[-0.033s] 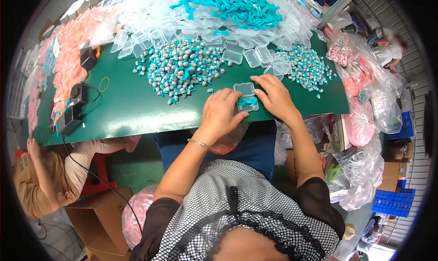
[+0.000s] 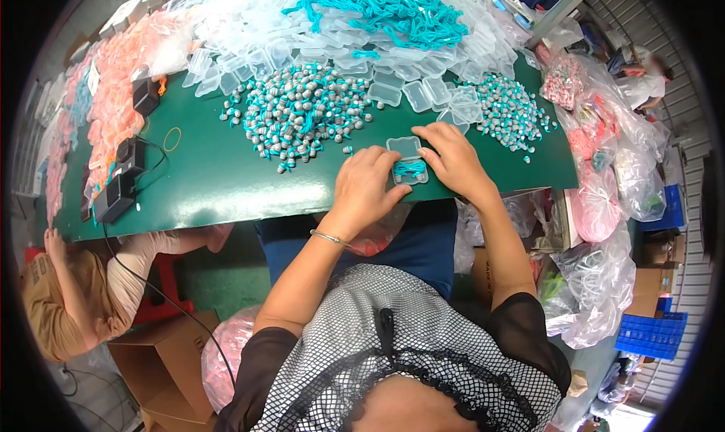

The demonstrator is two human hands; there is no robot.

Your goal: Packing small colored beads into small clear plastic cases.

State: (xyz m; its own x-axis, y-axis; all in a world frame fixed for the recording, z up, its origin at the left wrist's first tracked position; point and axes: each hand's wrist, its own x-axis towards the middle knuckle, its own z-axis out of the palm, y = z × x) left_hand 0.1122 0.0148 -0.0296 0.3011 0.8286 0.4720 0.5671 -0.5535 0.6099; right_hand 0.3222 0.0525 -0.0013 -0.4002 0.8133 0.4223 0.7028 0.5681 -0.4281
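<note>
Clear plastic case (image 2: 408,160) w/ teal cord inside sits on the green counter (image 2: 226,183) between both hands — left hand (image 2: 368,186) fingers pinch its near-left edge, right hand (image 2: 453,160) fingers press its right side. Grey-teal earplug pile (image 2: 302,115) lies just beyond the left fingers.

A: From where is the single head view looking?

B: It is looking steeply down from above the person's head, facing forward over the green table (image 2: 211,183), with the left hand (image 2: 365,186) and right hand (image 2: 453,160) sitting near mid-frame.

A: How near?

B: Close; beyond the hands, edges are bending toward the rim.
</note>
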